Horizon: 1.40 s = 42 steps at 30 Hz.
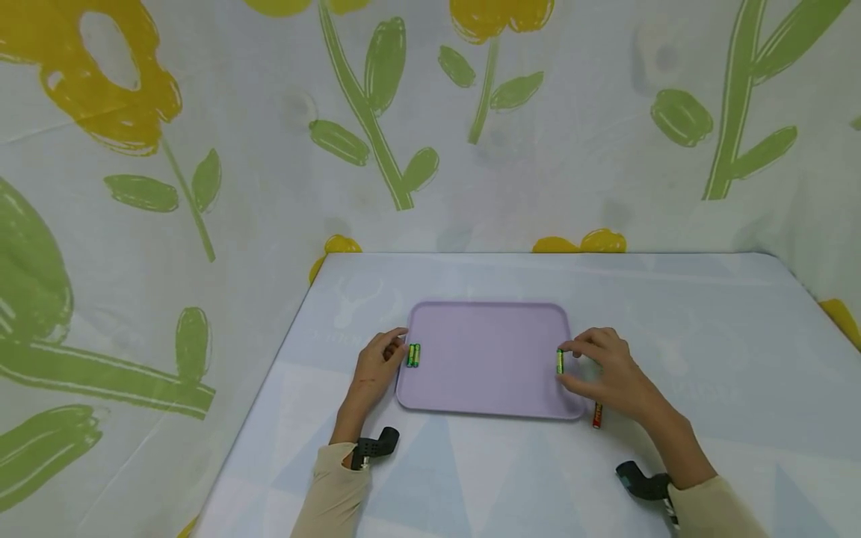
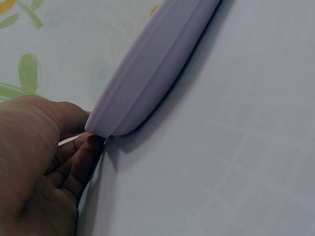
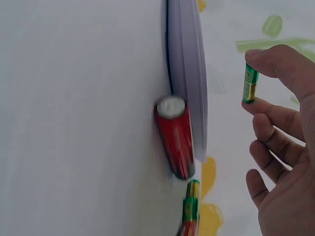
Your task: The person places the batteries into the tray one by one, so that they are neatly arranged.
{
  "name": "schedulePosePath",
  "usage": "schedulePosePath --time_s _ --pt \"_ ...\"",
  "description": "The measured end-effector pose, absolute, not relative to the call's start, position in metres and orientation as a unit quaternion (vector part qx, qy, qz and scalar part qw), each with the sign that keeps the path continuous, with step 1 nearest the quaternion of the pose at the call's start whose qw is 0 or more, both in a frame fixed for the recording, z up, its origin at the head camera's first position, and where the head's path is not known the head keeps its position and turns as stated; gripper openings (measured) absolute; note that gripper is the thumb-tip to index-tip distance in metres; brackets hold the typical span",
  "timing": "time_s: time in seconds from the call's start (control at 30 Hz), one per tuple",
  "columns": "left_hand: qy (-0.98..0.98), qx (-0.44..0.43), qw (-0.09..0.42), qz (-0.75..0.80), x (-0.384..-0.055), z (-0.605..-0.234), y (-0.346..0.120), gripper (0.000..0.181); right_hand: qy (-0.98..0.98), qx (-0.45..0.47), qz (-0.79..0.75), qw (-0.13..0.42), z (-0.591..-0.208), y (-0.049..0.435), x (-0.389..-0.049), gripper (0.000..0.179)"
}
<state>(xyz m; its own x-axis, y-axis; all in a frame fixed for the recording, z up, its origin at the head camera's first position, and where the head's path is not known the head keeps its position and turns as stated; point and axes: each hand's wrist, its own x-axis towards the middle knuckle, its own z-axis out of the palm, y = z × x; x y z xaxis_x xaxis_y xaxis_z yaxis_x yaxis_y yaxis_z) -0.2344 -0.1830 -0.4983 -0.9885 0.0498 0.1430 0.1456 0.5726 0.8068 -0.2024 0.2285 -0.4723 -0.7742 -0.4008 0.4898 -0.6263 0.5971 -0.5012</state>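
Note:
In the head view, my left hand (image 1: 373,366) is at the left edge of a lilac tray (image 1: 487,359). The left wrist view shows its thumb and fingers pinching the tray's rim (image 2: 106,110). Two green batteries (image 1: 413,356) lie side by side in the tray near that edge. Over the tray's right side, my right hand (image 1: 608,373) holds another small green battery (image 3: 250,83) by its two ends, between thumb and index finger. The other fingers are loosely bent. A red battery (image 1: 597,415) lies outside the tray, below this hand.
Beyond the red battery in the right wrist view is a green and gold battery (image 3: 191,204), with something red at the frame's bottom. The pale patterned tabletop (image 1: 484,478) extends around the tray. A flower-printed cloth (image 1: 572,164) hangs behind and to the left.

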Motion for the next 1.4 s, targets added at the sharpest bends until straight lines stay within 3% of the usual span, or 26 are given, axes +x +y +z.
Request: schedulePosePath --time_s 1.4 --pt "-0.883 -0.067 0.065 -0.459 -0.231 -0.495 -0.182 0.033 -0.860 0.297 0.383 0.158 -0.469 0.104 -0.229 0.036"
